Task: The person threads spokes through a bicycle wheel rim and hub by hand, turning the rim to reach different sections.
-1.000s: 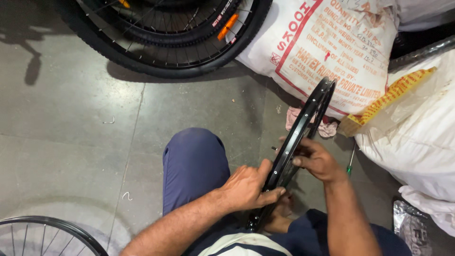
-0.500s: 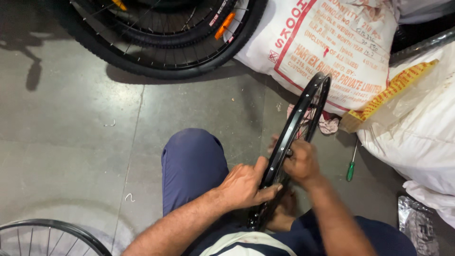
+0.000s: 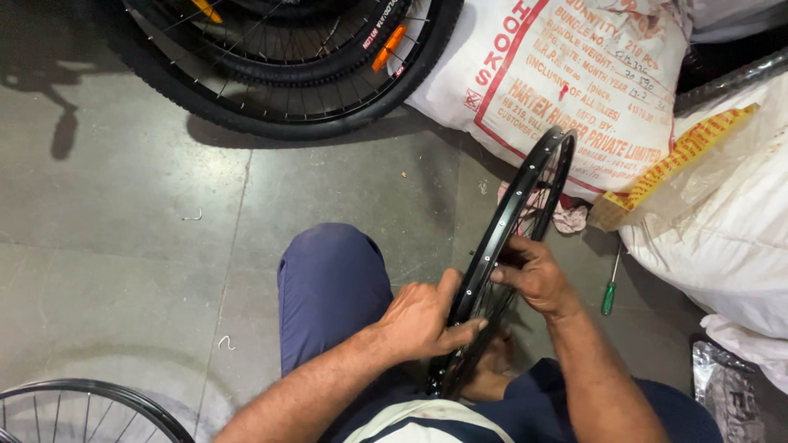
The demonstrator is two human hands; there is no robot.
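Observation:
A black bicycle wheel rim [image 3: 525, 193] with spokes stands upright on edge between my knees, seen almost edge-on. My left hand [image 3: 423, 316] grips the rim's near part from the left side, thumb up along it. My right hand [image 3: 533, 275] is on the rim's right side, fingers pinched at the spokes; what they pinch is too small to tell. My blue-trousered knee [image 3: 332, 287] lies left of the rim, and a bare foot [image 3: 488, 369] rests under it.
Black tyred bicycle wheels [image 3: 287, 74] lie at the top left. A white printed sack [image 3: 566, 78] and a pale bag [image 3: 722, 246] crowd the right. A green-handled screwdriver [image 3: 609, 291] lies on the grey floor. Another spoked rim [image 3: 82, 406] shows bottom left.
My right hand has shifted slightly down along the rim's right side. The rim stays upright and my left hand keeps its grip.

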